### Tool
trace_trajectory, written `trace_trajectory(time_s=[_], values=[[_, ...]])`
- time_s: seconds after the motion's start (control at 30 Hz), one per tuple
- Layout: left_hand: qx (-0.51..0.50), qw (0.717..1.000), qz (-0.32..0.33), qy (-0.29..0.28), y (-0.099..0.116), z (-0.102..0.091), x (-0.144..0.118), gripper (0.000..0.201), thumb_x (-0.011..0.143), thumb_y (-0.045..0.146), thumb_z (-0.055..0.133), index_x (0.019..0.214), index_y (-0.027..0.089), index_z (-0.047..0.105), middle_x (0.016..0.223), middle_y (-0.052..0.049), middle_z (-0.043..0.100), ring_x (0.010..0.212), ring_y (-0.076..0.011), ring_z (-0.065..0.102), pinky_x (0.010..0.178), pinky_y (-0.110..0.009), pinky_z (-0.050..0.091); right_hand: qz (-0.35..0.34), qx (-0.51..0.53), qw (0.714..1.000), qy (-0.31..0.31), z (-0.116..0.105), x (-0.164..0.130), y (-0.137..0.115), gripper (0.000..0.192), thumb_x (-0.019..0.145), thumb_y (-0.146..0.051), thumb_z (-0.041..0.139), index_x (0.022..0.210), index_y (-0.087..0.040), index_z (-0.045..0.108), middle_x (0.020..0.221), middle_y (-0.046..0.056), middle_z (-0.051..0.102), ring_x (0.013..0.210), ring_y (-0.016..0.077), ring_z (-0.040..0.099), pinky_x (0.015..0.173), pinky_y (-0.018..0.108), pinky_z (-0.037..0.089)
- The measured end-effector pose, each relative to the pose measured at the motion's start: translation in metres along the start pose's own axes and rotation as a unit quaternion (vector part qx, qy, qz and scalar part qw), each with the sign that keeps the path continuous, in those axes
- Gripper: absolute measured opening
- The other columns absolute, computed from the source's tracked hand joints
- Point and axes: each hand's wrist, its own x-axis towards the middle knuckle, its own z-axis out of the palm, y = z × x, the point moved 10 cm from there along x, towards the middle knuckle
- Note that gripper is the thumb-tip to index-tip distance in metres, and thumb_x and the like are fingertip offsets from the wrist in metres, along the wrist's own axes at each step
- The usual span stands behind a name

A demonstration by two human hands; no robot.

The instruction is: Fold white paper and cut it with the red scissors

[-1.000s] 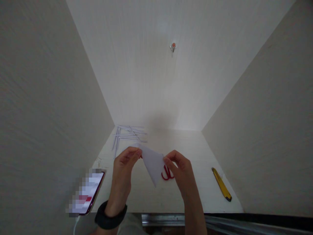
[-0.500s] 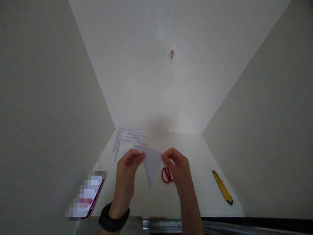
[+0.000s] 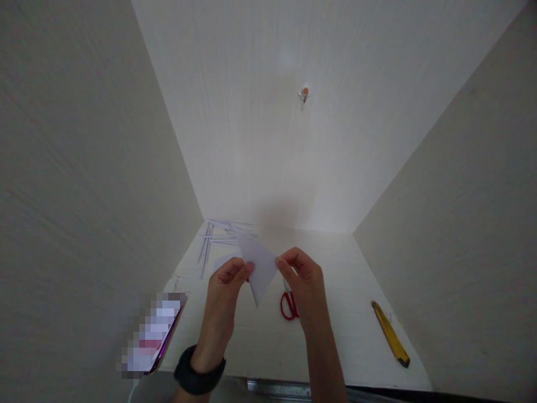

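Note:
A triangular piece of white paper (image 3: 260,266) is held up between my two hands, above the white surface. My left hand (image 3: 226,285), with a black band on its wrist, pinches the paper's left edge between thumb and fingers. On the other side, my right hand (image 3: 304,277) pinches the right corner. Red-handled scissors (image 3: 288,305) lie on the surface, partly hidden by my right hand. Another white paper piece (image 3: 226,259) shows behind my left hand.
Several thin white paper sticks (image 3: 222,234) lie loosely in the back left corner. A phone (image 3: 155,336) with a cable rests at the left, its screen blurred. At the right is a yellow utility knife (image 3: 390,334). Walls rise on three sides, with a hook (image 3: 305,93) on the back one.
The paper has tilted, its upper left point now higher and its bottom point raised. My left hand has moved slightly right. The whole view has shifted a little.

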Motion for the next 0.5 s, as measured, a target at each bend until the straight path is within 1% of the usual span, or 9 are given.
trace_trajectory(time_s=[0.07, 0.13, 0.23, 0.33, 0.43, 0.5], values=[[-0.006, 0.999, -0.019, -0.025, -0.003, 0.007, -0.001, 0.018, 0.066, 0.03, 0.076, 0.066, 0.016, 0.065, 0.064, 0.001, 0.063, 0.066, -0.0131, 0.056, 0.067, -0.024, 0.044, 0.005, 0.006, 1.0, 0.012, -0.004, 0.0, -0.001, 0.017, 0.08, -0.029, 0.061, 0.067, -0.019, 0.056, 0.064, -0.002, 0.054, 0.065, 0.0141, 0.051, 0.063, 0.026, 0.042], [0.0, 0.999, -0.019, -0.033, -0.003, 0.009, -0.003, 0.02, 0.066, 0.03, 0.076, 0.062, 0.016, 0.063, 0.061, 0.002, 0.061, 0.063, -0.0124, 0.054, 0.065, -0.023, 0.043, 0.012, 0.006, 1.0, 0.021, -0.007, -0.001, -0.002, 0.017, 0.081, -0.029, 0.061, 0.068, -0.019, 0.056, 0.064, -0.002, 0.054, 0.066, 0.0143, 0.052, 0.064, 0.026, 0.043], [0.024, 1.0, -0.001, -0.017, -0.001, 0.005, -0.003, 0.024, 0.065, 0.031, 0.076, 0.056, 0.016, 0.06, 0.054, 0.004, 0.056, 0.056, -0.0102, 0.049, 0.057, -0.022, 0.039, 0.014, 0.007, 1.0, 0.022, -0.007, -0.003, -0.004, 0.017, 0.08, -0.028, 0.061, 0.067, -0.019, 0.056, 0.065, -0.002, 0.054, 0.066, 0.014, 0.052, 0.065, 0.026, 0.043], [0.024, 1.0, 0.004, -0.007, -0.001, 0.002, -0.003, 0.022, 0.066, 0.032, 0.076, 0.06, 0.016, 0.063, 0.058, 0.003, 0.06, 0.058, -0.0107, 0.051, 0.058, -0.022, 0.04, 0.01, 0.016, 1.0, 0.021, -0.007, -0.005, -0.006, 0.017, 0.081, -0.027, 0.062, 0.067, -0.019, 0.056, 0.065, -0.002, 0.054, 0.066, 0.0134, 0.051, 0.065, 0.026, 0.042], [0.017, 0.999, -0.014, -0.034, -0.005, 0.008, -0.005, 0.019, 0.068, 0.032, 0.075, 0.066, 0.016, 0.065, 0.064, 0.0, 0.064, 0.063, -0.0127, 0.056, 0.063, -0.024, 0.043, 0.009, 0.036, 0.999, 0.033, -0.01, -0.005, -0.003, 0.016, 0.081, -0.028, 0.062, 0.068, -0.019, 0.056, 0.065, -0.002, 0.055, 0.066, 0.0135, 0.052, 0.065, 0.026, 0.043], [0.031, 0.998, -0.018, -0.058, -0.006, 0.012, -0.006, 0.02, 0.07, 0.032, 0.074, 0.064, 0.016, 0.065, 0.063, 0.0, 0.063, 0.063, -0.0129, 0.055, 0.064, -0.024, 0.043, 0.009, 0.047, 0.998, 0.041, -0.013, -0.005, -0.001, 0.016, 0.08, -0.028, 0.063, 0.069, -0.019, 0.057, 0.065, -0.002, 0.056, 0.066, 0.0137, 0.053, 0.066, 0.026, 0.043]])
